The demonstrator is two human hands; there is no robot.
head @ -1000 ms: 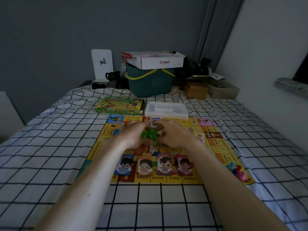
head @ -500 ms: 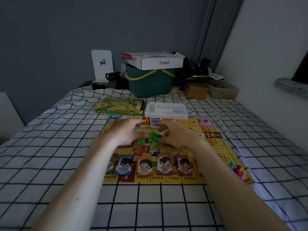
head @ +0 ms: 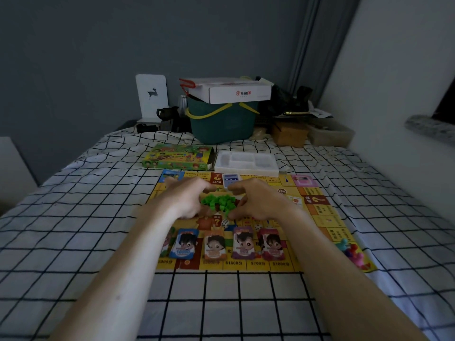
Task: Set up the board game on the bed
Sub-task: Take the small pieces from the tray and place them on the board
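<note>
A yellow game board lies flat on the checked bed. At its centre, the left hand and right hand, fingers loosely spread, flank a heap of small green pieces; whether either grips any is unclear.

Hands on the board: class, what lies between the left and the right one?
A pile of green pieces on the board, between left hand and right hand, in the head view.
</note>
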